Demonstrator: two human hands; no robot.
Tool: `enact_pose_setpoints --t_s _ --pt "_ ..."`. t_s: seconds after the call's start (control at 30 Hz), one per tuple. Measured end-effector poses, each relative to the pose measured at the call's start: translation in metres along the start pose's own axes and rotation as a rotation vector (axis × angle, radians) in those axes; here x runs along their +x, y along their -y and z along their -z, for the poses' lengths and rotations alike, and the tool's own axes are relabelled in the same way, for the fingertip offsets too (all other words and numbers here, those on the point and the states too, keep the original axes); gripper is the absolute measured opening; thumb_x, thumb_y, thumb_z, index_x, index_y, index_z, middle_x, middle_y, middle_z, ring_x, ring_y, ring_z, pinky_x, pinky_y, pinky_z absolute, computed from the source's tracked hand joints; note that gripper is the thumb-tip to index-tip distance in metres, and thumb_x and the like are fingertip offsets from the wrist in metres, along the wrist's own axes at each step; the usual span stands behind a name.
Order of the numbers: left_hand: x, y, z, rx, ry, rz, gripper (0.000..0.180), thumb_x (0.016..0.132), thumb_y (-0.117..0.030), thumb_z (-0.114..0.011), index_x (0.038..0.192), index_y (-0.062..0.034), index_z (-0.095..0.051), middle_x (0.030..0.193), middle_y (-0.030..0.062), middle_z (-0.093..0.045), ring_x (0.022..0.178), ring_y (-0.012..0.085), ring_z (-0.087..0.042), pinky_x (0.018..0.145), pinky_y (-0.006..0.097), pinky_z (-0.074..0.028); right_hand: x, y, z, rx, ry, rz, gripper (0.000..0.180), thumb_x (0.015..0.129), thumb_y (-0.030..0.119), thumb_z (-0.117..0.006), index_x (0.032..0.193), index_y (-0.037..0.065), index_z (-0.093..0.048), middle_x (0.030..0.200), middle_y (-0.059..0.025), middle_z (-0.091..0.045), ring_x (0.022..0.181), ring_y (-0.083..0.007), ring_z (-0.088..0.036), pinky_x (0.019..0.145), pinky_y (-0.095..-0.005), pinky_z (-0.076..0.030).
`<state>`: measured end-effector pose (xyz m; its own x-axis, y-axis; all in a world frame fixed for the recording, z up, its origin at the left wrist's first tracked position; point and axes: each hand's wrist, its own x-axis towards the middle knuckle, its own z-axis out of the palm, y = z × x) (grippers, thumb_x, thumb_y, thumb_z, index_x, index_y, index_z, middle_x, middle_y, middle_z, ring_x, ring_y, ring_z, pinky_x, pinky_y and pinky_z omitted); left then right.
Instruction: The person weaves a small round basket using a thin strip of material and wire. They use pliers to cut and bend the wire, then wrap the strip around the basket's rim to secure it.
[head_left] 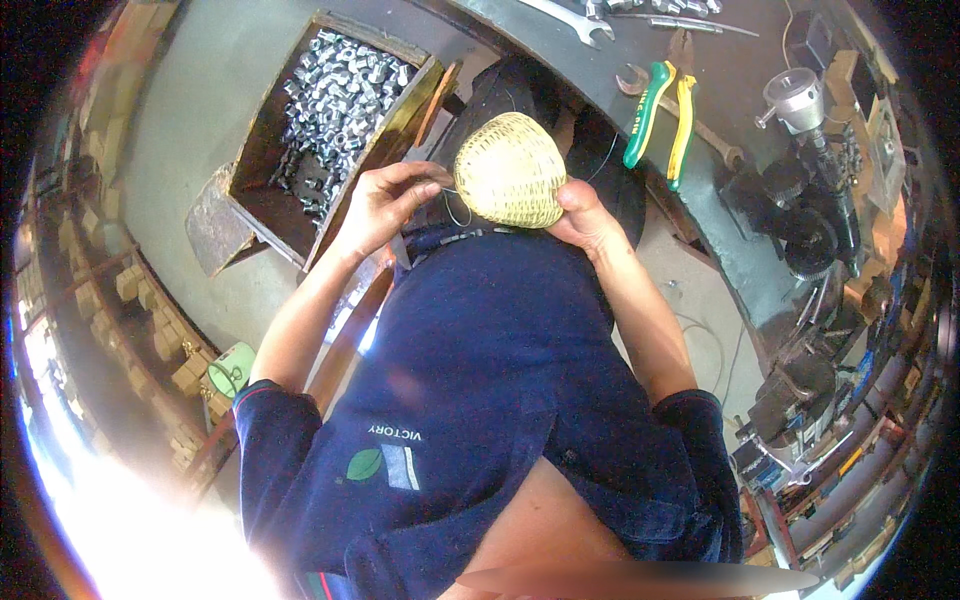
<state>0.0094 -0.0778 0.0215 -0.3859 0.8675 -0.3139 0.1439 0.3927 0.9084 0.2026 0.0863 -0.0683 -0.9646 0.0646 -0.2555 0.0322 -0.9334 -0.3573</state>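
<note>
A small yellow woven basket is held above my lap, its rounded woven side facing up. My right hand grips it at its lower right edge, the thumb lying on the weave. On the other side my left hand is closed in a pinch, fingertips just left of the basket. A thin wire-like strand runs from those fingertips toward the basket and curls in a small loop below. Whether the strand passes through the weave cannot be made out. The basket's far side is hidden.
A wooden box full of shiny metal nut-like parts stands at the left. On the dark workbench at the right lie green-and-yellow pliers, an adjustable wrench and an open-end spanner. A metal fixture stands farther right.
</note>
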Motion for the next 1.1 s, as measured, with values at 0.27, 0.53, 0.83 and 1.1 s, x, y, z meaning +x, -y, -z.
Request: enact_pose_setpoints --t_s 0.27,0.53,0.83,1.1 --pt "0.012 -0.013 -0.009 -0.165 0.028 0.316 0.011 0.084 -0.007 -0.062 0.089 0.0025 -0.061 0.072 0.0097 -0.065 0.061 0.0148 -0.062 0.059 0.027 -0.051 -0.008 0.003 -0.005 -0.042 -0.046 0.043 0.09 0.058 0.036 -0.074 0.132 -0.001 -0.04 0.127 -0.0153 -0.052 0.114 -0.0279 -0.054 0.101 -0.0413 -0.04" --pt "0.009 -0.018 -0.047 0.403 -0.125 -0.242 0.009 0.077 -0.008 -0.066 0.077 -0.0003 -0.061 0.064 0.019 -0.06 0.058 0.0307 -0.063 0.053 0.034 -0.048 -0.02 0.005 -0.001 -0.026 -0.175 0.118 0.089 0.057 0.035 -0.07 0.132 -0.001 -0.039 0.128 -0.0157 -0.052 0.115 -0.0279 -0.052 0.102 -0.0403 -0.04" --pt "0.016 -0.011 -0.055 0.309 -0.02 -0.15 0.009 0.078 -0.007 -0.064 0.08 0.0016 -0.061 0.066 0.0166 -0.062 0.054 0.0234 -0.062 0.052 0.031 -0.048 -0.022 0.001 -0.002 -0.052 -0.079 0.144 0.091 0.056 0.038 -0.07 0.132 0.0 -0.04 0.128 -0.0146 -0.052 0.116 -0.0276 -0.052 0.101 -0.0403 -0.04" --pt "0.019 -0.01 -0.037 0.06 0.107 -0.008 0.01 0.084 -0.005 -0.062 0.083 0.0029 -0.057 0.067 0.0033 -0.06 0.057 0.0065 -0.054 0.051 0.023 -0.045 -0.027 -0.012 0.014 -0.049 -0.072 0.084 0.089 0.056 0.037 -0.074 0.13 -0.002 -0.042 0.128 -0.0146 -0.052 0.115 -0.0276 -0.052 0.103 -0.0401 -0.038"
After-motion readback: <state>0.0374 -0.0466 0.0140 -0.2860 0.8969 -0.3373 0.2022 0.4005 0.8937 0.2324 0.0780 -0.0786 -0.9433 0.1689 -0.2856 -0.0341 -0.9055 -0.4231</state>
